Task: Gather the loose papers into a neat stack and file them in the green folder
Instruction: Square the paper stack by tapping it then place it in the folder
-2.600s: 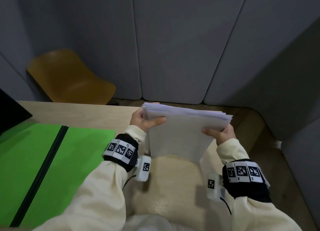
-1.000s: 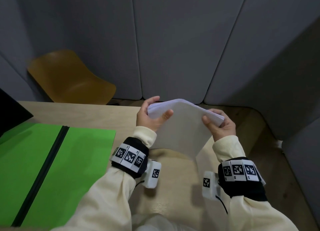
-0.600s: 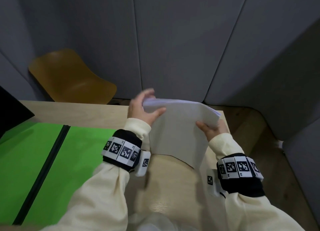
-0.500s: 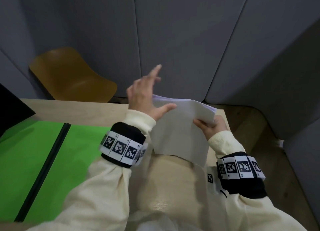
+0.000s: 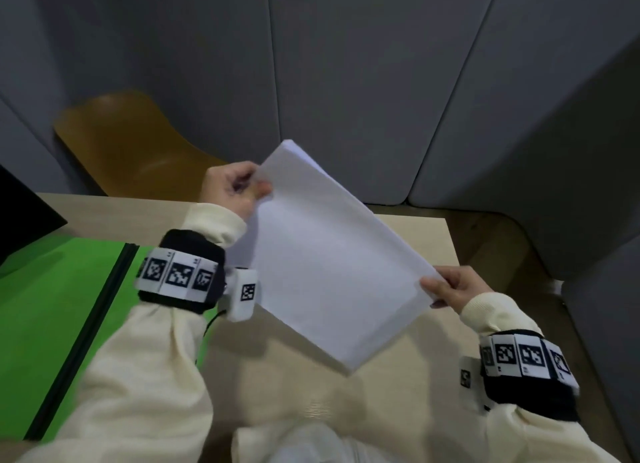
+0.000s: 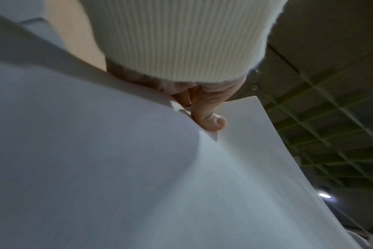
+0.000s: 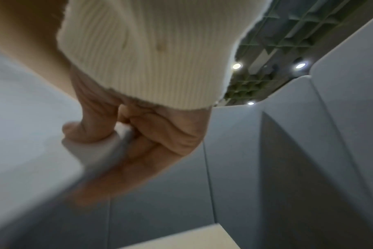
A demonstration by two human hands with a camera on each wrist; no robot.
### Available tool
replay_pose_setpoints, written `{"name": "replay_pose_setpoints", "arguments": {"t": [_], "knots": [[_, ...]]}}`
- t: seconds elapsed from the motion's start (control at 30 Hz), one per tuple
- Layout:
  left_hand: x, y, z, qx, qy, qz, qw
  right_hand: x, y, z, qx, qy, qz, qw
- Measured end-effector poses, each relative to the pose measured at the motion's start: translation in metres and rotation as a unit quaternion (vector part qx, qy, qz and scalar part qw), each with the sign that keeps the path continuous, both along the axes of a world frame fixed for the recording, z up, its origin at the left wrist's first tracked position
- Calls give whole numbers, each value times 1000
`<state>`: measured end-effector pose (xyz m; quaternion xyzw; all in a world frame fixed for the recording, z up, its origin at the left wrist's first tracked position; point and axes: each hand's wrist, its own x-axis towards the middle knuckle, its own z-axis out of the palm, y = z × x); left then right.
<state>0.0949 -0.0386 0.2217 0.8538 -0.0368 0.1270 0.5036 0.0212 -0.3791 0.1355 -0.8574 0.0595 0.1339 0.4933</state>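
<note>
A stack of white papers [image 5: 329, 261] is held in the air above the table's right half, turned diagonally with one corner pointing up and away. My left hand [image 5: 239, 188] pinches its upper left edge; in the left wrist view the thumb [image 6: 209, 121] lies on the papers [image 6: 117, 168]. My right hand [image 5: 450, 289] grips the lower right corner, thumb on top; the right wrist view shows its fingers [image 7: 151, 148] curled round the papers [image 7: 32, 134]. The open green folder [image 5: 52, 310] lies flat on the table at the left, with a dark spine down its middle.
The light wooden table [image 5: 294, 386] ends at the right near a floor strip. A brown chair [image 5: 131, 147] stands behind the table on the left. Grey padded wall panels [image 5: 346, 64] close off the back and right. A black object [image 5: 24, 213] sits at the far left.
The stack has swung from standing on edge with a level top to a diagonal tilt. My left hand let go, lifted with fingers spread, and now pinches the upper edge. My right hand moved lower and right.
</note>
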Motion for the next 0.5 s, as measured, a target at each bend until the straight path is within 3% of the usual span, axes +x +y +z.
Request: {"name": "replay_pose_setpoints", "arguments": {"t": [0.1, 0.17, 0.23, 0.37, 0.43, 0.5], "knots": [[-2, 17, -18, -32, 51, 34, 998, -4, -7, -15, 155, -19, -81, 984], [-2, 22, -33, -74, 88, 59, 992, -2, -6, -25, 249, -46, -149, 956], [-1, 23, -49, -112, 123, 85, 982, -1, 0, -30, 329, -38, -152, 931], [-3, 17, -82, -166, 166, 80, 969, 4, 19, -38, 286, -47, -184, 939], [-6, 21, -99, -192, 224, 17, 955, 7, 21, -36, 279, -71, -233, 929], [-11, 28, -113, -211, 282, -58, 934, 8, 19, -34, 278, -74, -228, 930]]}}
